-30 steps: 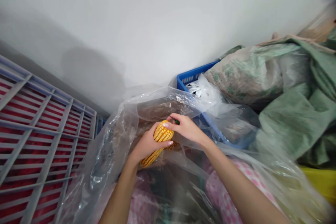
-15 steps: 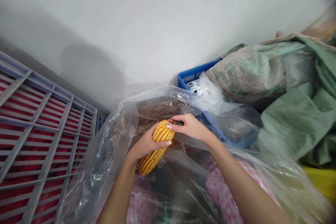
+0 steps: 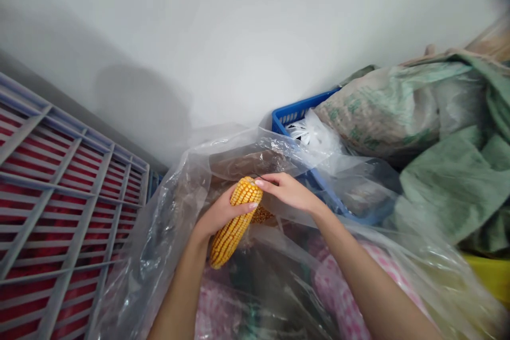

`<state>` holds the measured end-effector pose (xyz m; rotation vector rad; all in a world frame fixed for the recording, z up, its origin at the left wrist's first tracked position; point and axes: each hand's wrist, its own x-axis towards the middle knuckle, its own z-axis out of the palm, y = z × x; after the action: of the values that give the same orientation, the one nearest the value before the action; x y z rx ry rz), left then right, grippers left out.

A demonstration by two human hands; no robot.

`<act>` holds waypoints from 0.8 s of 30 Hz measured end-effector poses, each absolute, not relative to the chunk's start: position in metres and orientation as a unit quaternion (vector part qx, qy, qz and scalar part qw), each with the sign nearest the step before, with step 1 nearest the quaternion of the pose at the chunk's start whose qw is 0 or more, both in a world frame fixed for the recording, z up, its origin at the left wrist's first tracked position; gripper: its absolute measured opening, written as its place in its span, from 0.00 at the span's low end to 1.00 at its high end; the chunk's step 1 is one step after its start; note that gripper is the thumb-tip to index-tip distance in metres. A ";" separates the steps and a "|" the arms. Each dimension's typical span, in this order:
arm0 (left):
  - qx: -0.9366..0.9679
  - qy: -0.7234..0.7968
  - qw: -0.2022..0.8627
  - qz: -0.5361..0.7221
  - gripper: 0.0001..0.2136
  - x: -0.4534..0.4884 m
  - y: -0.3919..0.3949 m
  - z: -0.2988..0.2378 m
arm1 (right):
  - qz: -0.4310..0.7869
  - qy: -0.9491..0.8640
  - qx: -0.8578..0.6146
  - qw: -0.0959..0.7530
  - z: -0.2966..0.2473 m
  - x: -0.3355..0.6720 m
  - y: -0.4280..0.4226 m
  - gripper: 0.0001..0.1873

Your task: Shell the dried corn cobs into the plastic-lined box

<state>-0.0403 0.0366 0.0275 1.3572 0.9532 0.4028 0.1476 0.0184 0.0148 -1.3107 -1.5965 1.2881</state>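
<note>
My left hand (image 3: 225, 213) is wrapped round an ear of corn (image 3: 235, 226) with yellow kernels, its thumb lying across the front. The cob tilts, its upper end leaning right towards my right hand (image 3: 285, 189). There, the fingers of my right hand are closed together at the cob's top end. A thin dark piece shows by these fingertips, too small to name. Below the hands, loose corn kernels (image 3: 262, 215) lie in a large clear plastic bag (image 3: 191, 170) that spreads open around both forearms.
At left stands a grey slatted crate (image 3: 79, 196) with red contents. A blue basket (image 3: 281, 117) holding a white plastic bag (image 3: 316, 135) is at the right by the white wall (image 3: 247, 37). Further right are a stuffed sack (image 3: 390, 106), green cloth (image 3: 450, 186) and something yellow (image 3: 488, 276).
The cob and both hands have shifted very slightly. A bit of green at my right fingers is now hidden, and more of the loose kernels shows below. My left hand keeps its hold.
</note>
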 end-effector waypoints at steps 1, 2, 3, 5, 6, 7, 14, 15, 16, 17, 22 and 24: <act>0.594 0.420 0.662 0.180 0.28 -0.041 0.037 0.028 | 0.499 -0.619 -0.496 0.349 0.015 0.149 0.018 0.24; 0.588 0.420 0.667 0.180 0.28 -0.041 0.037 0.028 | 0.499 -0.620 -0.492 0.354 0.015 0.149 0.018 0.23; 0.581 0.421 0.673 0.180 0.28 -0.042 0.037 0.029 | 0.495 -0.619 -0.492 0.359 0.015 0.149 0.018 0.22; 0.563 0.423 0.689 0.173 0.28 -0.044 0.036 0.030 | 0.474 -0.624 -0.502 0.367 0.014 0.147 0.018 0.22; 0.552 0.424 0.698 0.169 0.28 -0.045 0.035 0.031 | 0.458 -0.629 -0.509 0.368 0.013 0.145 0.018 0.22; 0.543 0.426 0.705 0.164 0.28 -0.046 0.034 0.031 | 0.441 -0.638 -0.514 0.366 0.013 0.144 0.017 0.22; 0.519 0.444 0.718 0.137 0.27 -0.048 0.035 0.029 | 0.348 -0.700 -0.529 0.330 0.014 0.141 0.015 0.26; 0.513 0.446 0.721 0.134 0.28 -0.048 0.035 0.029 | 0.342 -0.705 -0.529 0.327 0.014 0.140 0.015 0.26; 0.506 0.449 0.725 0.132 0.27 -0.048 0.034 0.028 | 0.334 -0.708 -0.531 0.323 0.014 0.140 0.015 0.26; 0.496 0.453 0.729 0.130 0.27 -0.048 0.034 0.027 | 0.326 -0.711 -0.536 0.317 0.014 0.140 0.015 0.26; 0.459 0.484 0.734 0.126 0.25 -0.043 0.031 0.027 | 0.256 -0.724 -0.580 0.271 0.015 0.134 0.013 0.27; 0.449 0.494 0.734 0.125 0.27 -0.042 0.031 0.028 | 0.221 -0.733 -0.593 0.249 0.015 0.131 0.013 0.28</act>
<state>-0.0423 0.0307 0.0278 0.9877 1.0864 0.2747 0.1309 0.0133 0.0152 -1.6147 -1.9981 0.6031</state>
